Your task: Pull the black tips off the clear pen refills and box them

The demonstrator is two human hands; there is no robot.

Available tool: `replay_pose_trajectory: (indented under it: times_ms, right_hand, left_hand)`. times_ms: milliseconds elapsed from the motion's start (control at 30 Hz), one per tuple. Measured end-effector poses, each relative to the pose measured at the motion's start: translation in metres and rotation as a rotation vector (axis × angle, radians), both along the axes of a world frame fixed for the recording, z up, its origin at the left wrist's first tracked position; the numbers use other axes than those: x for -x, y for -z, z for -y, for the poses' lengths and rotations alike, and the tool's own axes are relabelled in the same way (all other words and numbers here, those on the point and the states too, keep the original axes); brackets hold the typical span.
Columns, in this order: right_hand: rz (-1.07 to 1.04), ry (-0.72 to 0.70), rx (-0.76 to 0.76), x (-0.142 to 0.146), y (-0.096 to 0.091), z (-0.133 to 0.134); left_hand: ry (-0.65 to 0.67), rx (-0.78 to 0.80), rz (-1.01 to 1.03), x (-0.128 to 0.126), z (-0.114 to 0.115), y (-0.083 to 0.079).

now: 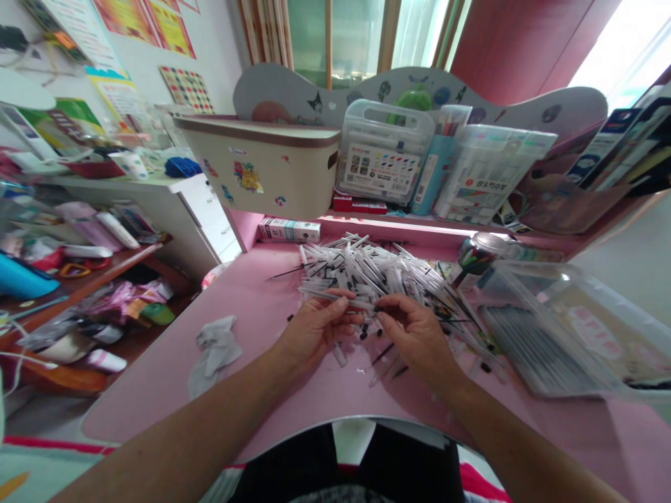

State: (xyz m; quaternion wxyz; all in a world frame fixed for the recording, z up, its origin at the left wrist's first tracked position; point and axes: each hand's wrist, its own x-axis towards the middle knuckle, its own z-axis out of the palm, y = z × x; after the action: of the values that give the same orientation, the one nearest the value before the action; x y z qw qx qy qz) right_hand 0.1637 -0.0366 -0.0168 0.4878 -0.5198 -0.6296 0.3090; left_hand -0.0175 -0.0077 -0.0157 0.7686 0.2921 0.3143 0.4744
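Note:
A big heap of clear plastic pen barrels and thin black refills (367, 269) lies on the pink desk (251, 307). My left hand (314, 328) rests at the heap's near edge, its fingers pinched round a clear pen barrel (340, 302). My right hand (414, 332) is right beside it, fingertips closed on a small dark piece that I cannot make out. The two hands almost touch at the fingertips. Loose black caps and a few barrels lie under and between the hands.
A crumpled grey cloth (214, 346) lies left of my hands. An open clear plastic case (556, 328) sits to the right, with a can (474, 255) behind it. On the shelf stand a cream bin (262, 164) and marker boxes (382, 150). Cluttered shelves fill the left.

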Motion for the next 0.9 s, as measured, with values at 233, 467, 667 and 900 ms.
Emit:
replay_pose_trajectory:
  times_ms: [233,467,667,900]
  right_hand:
    - [-0.012,0.015,-0.015,0.0007,-0.0006,0.0001]
    - [-0.094,-0.011,0.102,-0.0015,0.0032,0.0006]
    - [0.0,-0.046,0.092,-0.0028,0.0033,0.0018]
    - [0.056,-0.048,0.088,-0.0037,0.0014,0.0027]
  left_hand:
    - [0.025,-0.038,-0.032,-0.0006,0.0011,0.001]
    - [0.035,-0.051,-0.016,0.0,0.0001,0.0047]
    - [0.043,-0.062,-0.007,0.0002,-0.0003,0.0032]
    - [0.067,-0.098,-0.035,-0.0012,0.0,0.0035]
